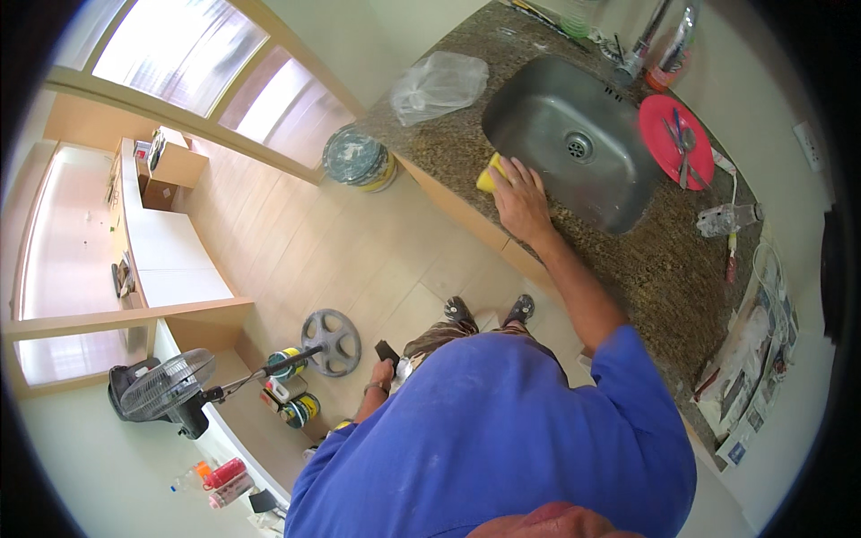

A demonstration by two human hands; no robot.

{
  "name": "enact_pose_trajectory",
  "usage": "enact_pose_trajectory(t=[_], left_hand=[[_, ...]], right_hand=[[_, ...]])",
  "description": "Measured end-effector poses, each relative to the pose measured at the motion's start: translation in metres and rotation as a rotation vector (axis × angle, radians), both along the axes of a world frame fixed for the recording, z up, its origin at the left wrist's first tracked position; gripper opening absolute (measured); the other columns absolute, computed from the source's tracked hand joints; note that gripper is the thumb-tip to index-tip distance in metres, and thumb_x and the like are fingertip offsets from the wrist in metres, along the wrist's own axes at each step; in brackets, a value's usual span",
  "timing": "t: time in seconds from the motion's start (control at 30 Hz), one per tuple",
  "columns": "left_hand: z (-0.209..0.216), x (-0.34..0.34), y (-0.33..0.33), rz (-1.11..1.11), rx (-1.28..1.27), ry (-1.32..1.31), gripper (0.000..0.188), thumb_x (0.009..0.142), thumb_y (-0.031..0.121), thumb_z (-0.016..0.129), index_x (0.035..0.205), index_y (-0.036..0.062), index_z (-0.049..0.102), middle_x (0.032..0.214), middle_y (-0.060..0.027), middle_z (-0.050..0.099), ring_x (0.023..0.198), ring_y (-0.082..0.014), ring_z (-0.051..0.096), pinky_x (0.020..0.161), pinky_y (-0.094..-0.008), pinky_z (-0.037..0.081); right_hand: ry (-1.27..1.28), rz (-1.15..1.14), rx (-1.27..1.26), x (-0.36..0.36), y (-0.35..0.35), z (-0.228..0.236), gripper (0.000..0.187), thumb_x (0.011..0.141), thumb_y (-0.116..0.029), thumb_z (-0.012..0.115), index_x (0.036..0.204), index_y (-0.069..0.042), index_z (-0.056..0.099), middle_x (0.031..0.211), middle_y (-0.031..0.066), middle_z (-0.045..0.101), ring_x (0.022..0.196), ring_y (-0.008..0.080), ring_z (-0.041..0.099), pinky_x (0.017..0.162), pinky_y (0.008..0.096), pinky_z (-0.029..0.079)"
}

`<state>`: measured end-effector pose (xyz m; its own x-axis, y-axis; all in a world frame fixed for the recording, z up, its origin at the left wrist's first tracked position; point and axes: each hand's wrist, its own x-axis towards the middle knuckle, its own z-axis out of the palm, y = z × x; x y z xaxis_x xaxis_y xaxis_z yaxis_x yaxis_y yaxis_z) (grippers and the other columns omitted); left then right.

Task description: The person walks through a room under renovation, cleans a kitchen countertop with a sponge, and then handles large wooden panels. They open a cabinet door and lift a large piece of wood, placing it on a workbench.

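yellow sponge | speckled brown countertop | silver-grey sink | pinkish-red plate | blue shirt | black handheld object

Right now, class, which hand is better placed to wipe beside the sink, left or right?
Probably the right: the right hand holds the yellow sponge beside the sink. The left hand is down away from the counter, apparently gripping a dark object.

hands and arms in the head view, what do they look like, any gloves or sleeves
No gloves show on the left hand or right hand. A dark band, perhaps a watch, circles the left wrist; none shows on the right. The right sleeve is blue and short, leaving that forearm bare.
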<state>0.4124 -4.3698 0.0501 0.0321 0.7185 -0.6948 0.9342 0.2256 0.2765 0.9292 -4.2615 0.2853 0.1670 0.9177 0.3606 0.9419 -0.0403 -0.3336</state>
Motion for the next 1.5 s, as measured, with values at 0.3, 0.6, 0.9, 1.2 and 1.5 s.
enact_pose_trajectory(t=[0.3,0.6,0.9,1.2,1.5], left_hand=[[0.079,0.023,0.106,0.419,0.408,-0.384,0.037,0.078,0.026,0.05,0.084,-0.0097,0.057,0.071,-0.0124,0.058,0.067,-0.021,0.053,0.059,-0.038,0.041],[0.267,0.289,0.37,-0.754,0.936,-0.688,0.032,0.073,0.016,0.058,0.102,0.0045,0.063,0.13,-0.0183,0.044,0.122,-0.0335,0.038,0.1,-0.0418,0.033],[0.27,0.407,0.433,-1.04,0.711,-0.381,0.032,0.071,0.019,0.059,0.099,0.0056,0.064,0.119,-0.0163,0.053,0.112,-0.0327,0.048,0.092,-0.0398,0.041],[0.299,0.393,0.472,-0.321,0.577,-0.892,0.028,0.077,0.006,0.058,0.103,-0.0026,0.058,0.091,-0.0165,0.064,0.08,-0.0266,0.061,0.074,-0.0331,0.047],[0.358,0.309,0.429,-0.065,0.601,-1.052,0.026,0.081,-0.003,0.046,0.106,-0.0056,0.055,0.097,-0.0074,0.061,0.09,-0.0133,0.055,0.082,-0.026,0.042]], right_hand=[[-0.055,-0.036,-0.057,-0.017,0.053,0.001,0.043,0.085,-0.021,0.051,0.125,-0.006,0.046,0.131,0.0157,0.041,0.123,0.0318,0.036,0.101,0.0478,0.026],[0.148,0.042,-0.007,-0.018,0.056,0.0,0.043,0.082,-0.016,0.053,0.122,-0.004,0.047,0.134,0.0179,0.037,0.126,0.0352,0.032,0.104,0.0465,0.024],[0.094,0.127,-0.15,-0.012,0.064,0.022,0.045,0.081,-0.019,0.055,0.124,-0.009,0.047,0.133,0.0169,0.036,0.126,0.0339,0.032,0.103,0.0485,0.025],[0.061,0.122,-0.117,-0.009,0.135,0.016,0.042,0.082,-0.016,0.053,0.122,-0.006,0.048,0.131,0.0175,0.038,0.125,0.033,0.033,0.103,0.0476,0.024],[-0.063,-0.132,-0.108,0.095,0.319,-0.018,0.041,0.087,-0.014,0.047,0.128,-0.007,0.042,0.136,0.0184,0.035,0.128,0.0358,0.03,0.102,0.0549,0.025]])
